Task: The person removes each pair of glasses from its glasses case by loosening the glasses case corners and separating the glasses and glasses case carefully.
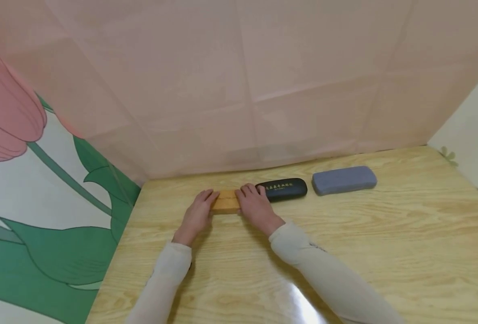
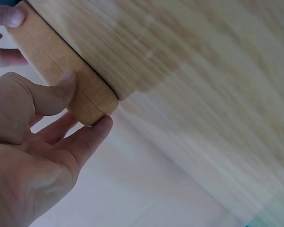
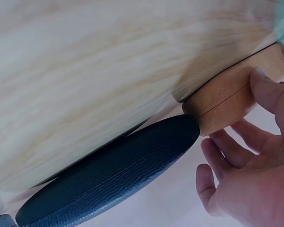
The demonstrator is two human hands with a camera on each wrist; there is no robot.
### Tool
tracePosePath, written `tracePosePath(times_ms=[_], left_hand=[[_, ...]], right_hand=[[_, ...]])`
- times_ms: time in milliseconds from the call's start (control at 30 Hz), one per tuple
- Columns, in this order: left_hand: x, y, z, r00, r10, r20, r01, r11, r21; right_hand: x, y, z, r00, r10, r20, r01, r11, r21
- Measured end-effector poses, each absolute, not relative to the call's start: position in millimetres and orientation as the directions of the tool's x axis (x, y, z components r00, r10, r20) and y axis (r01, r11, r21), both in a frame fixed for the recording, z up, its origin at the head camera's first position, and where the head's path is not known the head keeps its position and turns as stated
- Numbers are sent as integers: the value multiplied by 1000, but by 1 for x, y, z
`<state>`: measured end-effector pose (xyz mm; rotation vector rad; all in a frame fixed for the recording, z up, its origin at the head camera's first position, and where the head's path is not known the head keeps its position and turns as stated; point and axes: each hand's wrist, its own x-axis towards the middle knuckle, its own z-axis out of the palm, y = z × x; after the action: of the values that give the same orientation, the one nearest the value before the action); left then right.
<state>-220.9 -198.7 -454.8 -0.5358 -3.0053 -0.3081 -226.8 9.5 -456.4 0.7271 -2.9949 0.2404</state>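
Note:
A tan glasses case [image 1: 225, 205] lies on the wooden table, its long seam facing the person. My left hand [image 1: 197, 212] grips its left end, and in the left wrist view the thumb presses the front while a fingertip touches the rounded end. My right hand [image 1: 256, 208] holds the other end, thumb in front and fingers reaching over behind. Immediately to the right sits a black glasses case [image 1: 286, 192] with gold lettering, partly covered by the right fingers. In the right wrist view its tip meets the end of the tan case [image 3: 227, 104].
Further right on the table [image 1: 384, 234] is a grey-blue glasses case [image 1: 344, 181], a small gap away from the black one. A pink cloth [image 1: 247, 90] hangs along the table's back edge. A flower-patterned panel [image 1: 52, 252] stands at the left.

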Motion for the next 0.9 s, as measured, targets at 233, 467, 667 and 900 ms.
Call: tracePosePath(times_ms=[233, 467, 667, 900], left_hand=[[-215, -202, -453, -943, 319, 99, 333, 918, 217], [-213, -203, -452, -931, 342, 127, 363, 905, 221], [-210, -203, -452, -940, 321, 113, 340, 907, 250], [-207, -198, -449, -940, 321, 119, 341, 908, 245]], right_hand=[[-217, 7, -457, -876, -466, 123, -479, 871, -114], [-214, 8, -454, -872, -473, 127, -486, 866, -116], [-211, 9, -456, -867, -482, 127, -495, 863, -103], [-207, 13, -455, -860, -483, 166, -504, 855, -122]])
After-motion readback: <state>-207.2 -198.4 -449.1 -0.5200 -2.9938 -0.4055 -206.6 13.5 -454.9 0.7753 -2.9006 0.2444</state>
